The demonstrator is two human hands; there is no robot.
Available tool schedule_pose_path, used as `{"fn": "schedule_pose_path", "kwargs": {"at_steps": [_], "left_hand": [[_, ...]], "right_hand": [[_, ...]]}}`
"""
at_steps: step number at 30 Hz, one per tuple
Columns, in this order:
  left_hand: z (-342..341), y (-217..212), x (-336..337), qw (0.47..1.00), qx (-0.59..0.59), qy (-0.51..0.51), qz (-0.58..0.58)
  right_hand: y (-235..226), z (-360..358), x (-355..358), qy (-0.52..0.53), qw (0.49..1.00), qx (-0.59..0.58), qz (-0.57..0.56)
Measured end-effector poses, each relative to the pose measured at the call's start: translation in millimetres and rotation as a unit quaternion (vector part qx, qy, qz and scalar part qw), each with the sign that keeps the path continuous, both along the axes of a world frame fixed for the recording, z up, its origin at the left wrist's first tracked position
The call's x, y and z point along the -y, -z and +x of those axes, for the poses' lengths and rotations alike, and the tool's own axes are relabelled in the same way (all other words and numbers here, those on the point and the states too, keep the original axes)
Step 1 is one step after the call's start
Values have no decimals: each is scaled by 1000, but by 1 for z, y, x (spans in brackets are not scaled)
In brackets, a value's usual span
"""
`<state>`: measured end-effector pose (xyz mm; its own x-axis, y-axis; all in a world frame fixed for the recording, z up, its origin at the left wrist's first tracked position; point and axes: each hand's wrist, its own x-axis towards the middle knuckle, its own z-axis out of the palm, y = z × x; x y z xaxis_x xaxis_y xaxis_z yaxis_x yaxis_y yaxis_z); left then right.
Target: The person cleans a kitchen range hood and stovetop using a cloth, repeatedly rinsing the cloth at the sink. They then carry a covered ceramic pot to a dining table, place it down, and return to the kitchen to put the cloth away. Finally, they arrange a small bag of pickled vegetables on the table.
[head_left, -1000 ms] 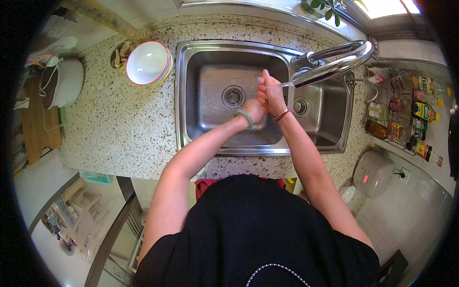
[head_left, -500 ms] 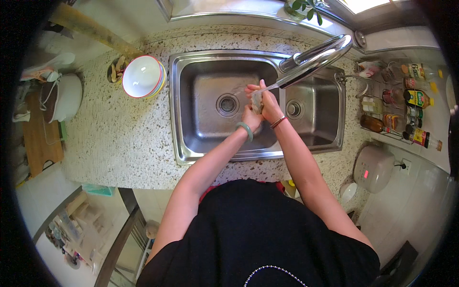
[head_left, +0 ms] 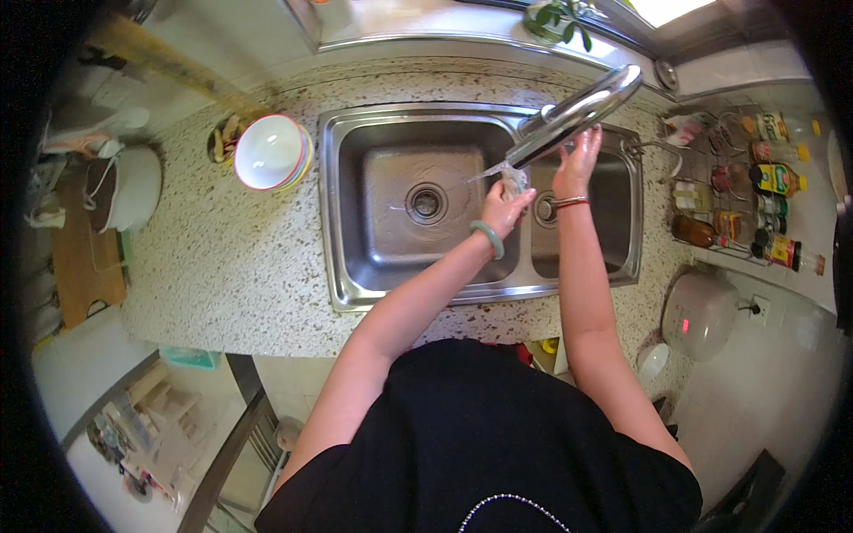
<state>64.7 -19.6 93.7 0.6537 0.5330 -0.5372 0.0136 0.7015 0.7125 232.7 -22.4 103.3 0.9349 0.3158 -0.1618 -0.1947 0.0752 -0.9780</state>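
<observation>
My left hand (head_left: 505, 209), with a green bangle on the wrist, is closed on a small pale thing (head_left: 514, 180) right under the spout of the curved steel faucet (head_left: 577, 111). A thin jet of water sprays off to the left there. My right hand (head_left: 577, 162), with a red band on the wrist, is raised with fingers apart, its fingertips against the underside of the faucet's neck. Both hands hover over the divider of the double steel sink (head_left: 342, 289). What the pale thing is I cannot make out.
A stack of white bowls (head_left: 271, 151) stands on the speckled counter (head_left: 222, 266) left of the sink. Further left are a white pot (head_left: 129, 186) and a wooden board (head_left: 84, 258). A rack of bottles (head_left: 755, 204) and a white appliance (head_left: 702, 313) are on the right.
My hands have come apart: the right one lifted from the left hand up to the faucet's neck. The left hand stays under the spout.
</observation>
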Motion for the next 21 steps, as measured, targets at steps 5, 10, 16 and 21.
{"fn": "schedule_pose_path", "kwargs": {"at_steps": [5,10,16,21], "left_hand": [[-10,3,0,999,-3,9,-31],[-24,-1,0,999,29,-23,-33],[-52,39,-8,958,-42,-79,271],[-110,-17,-19,995,9,-63,77]], "right_hand": [[-3,-1,5,-11,998,35,-46],[-13,-42,13,-89,991,32,-97],[-13,-130,35,-297,946,-66,-113],[-30,-141,46,-261,954,-57,-135]]}}
